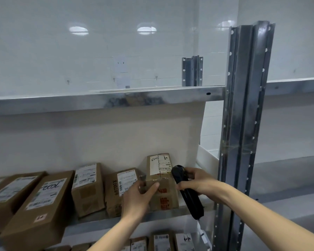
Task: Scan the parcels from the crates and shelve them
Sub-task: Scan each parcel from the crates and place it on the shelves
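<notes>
— Where is our parcel (pixel 162 182)?
— On the shelf (pixel 105 221), at the right end of the row of boxes (pixel 88 188). Our left hand (pixel 140 196) grips its front corner, fingers curled round the edge.
— And our right hand (pixel 194 182)?
— Its fingers are clenched round the black scanner (pixel 188 192), just beside the parcel, near the metal post (pixel 243 124).
</notes>
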`<state>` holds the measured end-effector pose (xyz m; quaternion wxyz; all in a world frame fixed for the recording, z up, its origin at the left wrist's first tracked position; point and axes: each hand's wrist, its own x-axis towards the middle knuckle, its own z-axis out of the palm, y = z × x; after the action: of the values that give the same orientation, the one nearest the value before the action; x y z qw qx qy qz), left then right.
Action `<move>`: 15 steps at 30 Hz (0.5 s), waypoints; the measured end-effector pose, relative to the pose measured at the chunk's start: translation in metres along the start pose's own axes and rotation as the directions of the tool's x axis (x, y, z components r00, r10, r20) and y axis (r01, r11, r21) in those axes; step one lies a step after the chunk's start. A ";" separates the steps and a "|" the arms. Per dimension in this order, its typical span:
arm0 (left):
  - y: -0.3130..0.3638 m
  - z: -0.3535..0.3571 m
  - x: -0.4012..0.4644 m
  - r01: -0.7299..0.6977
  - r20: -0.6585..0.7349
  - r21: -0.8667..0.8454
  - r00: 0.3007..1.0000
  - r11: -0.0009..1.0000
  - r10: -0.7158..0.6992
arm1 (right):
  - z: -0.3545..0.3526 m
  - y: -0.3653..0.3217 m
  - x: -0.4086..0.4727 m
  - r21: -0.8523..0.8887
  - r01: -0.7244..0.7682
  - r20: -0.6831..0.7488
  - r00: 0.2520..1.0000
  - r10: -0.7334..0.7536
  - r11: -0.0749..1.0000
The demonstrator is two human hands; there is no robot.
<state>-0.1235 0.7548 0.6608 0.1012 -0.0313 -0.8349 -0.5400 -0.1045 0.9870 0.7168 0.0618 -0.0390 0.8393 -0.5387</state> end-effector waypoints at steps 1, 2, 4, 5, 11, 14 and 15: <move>0.001 0.000 0.004 0.006 -0.009 0.002 1.000 1.000 -0.006 | -0.001 -0.001 0.004 0.005 -0.002 0.000 1.000 0.002 1.000; 0.002 0.001 0.007 0.011 -0.016 0.008 1.000 1.000 -0.010 | -0.002 -0.003 0.007 0.007 -0.004 0.001 1.000 0.004 1.000; 0.001 0.002 0.012 0.018 -0.029 0.028 0.999 0.999 -0.017 | -0.003 -0.003 0.014 0.005 -0.003 0.004 1.000 0.003 1.000; 0.001 0.002 0.014 0.022 -0.032 0.032 0.999 0.999 -0.021 | -0.003 -0.003 0.016 0.003 -0.005 0.006 1.000 0.005 1.000; 0.002 0.003 0.016 0.013 -0.047 0.141 0.999 0.990 -0.006 | -0.002 -0.001 0.019 0.005 0.001 -0.017 1.000 -0.001 1.000; 0.004 -0.001 0.013 0.002 -0.034 0.180 0.999 0.984 0.005 | 0.000 -0.001 0.017 -0.013 0.005 -0.036 0.999 -0.006 1.000; 0.004 -0.002 0.013 -0.004 -0.029 0.182 1.000 0.983 0.010 | 0.001 -0.001 0.015 -0.024 0.006 -0.047 0.999 -0.007 1.000</move>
<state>-0.1351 0.7538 0.6683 0.1179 -0.0170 -0.8790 -0.4618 -0.1197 0.9838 0.7165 0.0397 -0.0296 0.8469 -0.5294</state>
